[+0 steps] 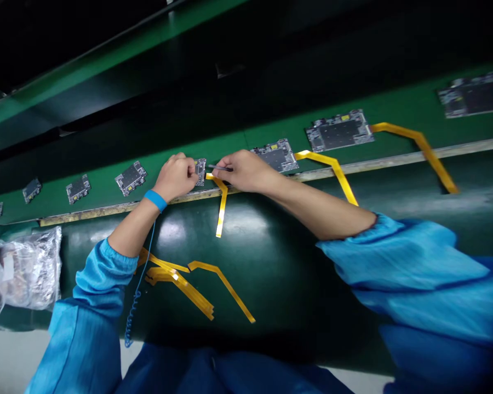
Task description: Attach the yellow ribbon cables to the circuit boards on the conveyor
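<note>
The orange ribbon cable (222, 210) should prove very light and springy, its film probably slick and easy to crease; the flat sides close to one end make the best hold. The small circuit board (200, 172) looks stiff yet delicate, so its rim seems a safer grip than its crowded components. The ribbon is thin, glossy and bent like an elbow; it lies towards the board's five o'clock, upper end just beside it, tail over the dark green counter (279, 257). The board, grey and partly hidden, sits on the green strip (101, 180). At its nine o'clock, the left hand (176, 178) curls in against the edge; whether it grips cannot be told. At three o'clock, the right hand (242, 171) pinches a slim dark tool (221, 168) by the ribbon's upper end. Loose ribbons (191, 291) lie at six o'clock.
</note>
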A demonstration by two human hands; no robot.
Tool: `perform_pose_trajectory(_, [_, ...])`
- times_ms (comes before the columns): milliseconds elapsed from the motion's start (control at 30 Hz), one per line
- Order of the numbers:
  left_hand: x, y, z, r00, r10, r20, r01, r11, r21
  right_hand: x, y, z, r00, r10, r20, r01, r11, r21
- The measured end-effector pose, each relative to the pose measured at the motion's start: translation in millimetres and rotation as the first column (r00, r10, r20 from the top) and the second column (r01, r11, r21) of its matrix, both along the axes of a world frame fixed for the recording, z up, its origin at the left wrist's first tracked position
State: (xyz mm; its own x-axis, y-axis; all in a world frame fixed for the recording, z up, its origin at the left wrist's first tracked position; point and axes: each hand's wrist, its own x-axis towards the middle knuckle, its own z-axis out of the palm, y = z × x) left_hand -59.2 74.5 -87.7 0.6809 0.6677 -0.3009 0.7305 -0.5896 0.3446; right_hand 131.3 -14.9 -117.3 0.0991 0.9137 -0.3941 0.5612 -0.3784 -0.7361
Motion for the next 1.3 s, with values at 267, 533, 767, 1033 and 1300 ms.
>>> perform_pose_trajectory(267, [9.5, -6.1, -4.2, 0.999, -0.036, -0.003, 0.036, 0.999, 0.008, 6.5, 1.4, 6.6, 0.999, -0.033, 0.044, 0.037, 0.995, -0.088])
perform_pose_trajectory(533, [-0.8, -13.1, -7.6, 0.983, -0.172, 0.065, 0.172, 0.985, 0.015, 11.3, 5.0, 13.1, 0.997, -0.019, 0.073, 0.028, 0.990, -0.135])
perform_pose_trajectory(767, [-25.7, -24.8, -9.4, 0.912, -0.409, 0.037, 0.406, 0.911, 0.074, 14.4, 5.8, 15.3, 0.988, 0.027, 0.150, -0.004, 0.988, -0.158])
perform_pose_trajectory(1033, [-16.9, -30.8, -10.1, 0.858, -0.501, -0.115, 0.514, 0.846, 0.141, 12.9, 4.1, 17.7, 0.967, 0.083, 0.243, -0.036, 0.981, -0.192])
perform_pose_trajectory(1300, [-4.3, -37.3, -4.8, 0.826, -0.536, -0.177, 0.562, 0.805, 0.187, 28.7, -18.3, 4.6, 0.916, 0.129, 0.379, -0.158, 0.986, 0.047])
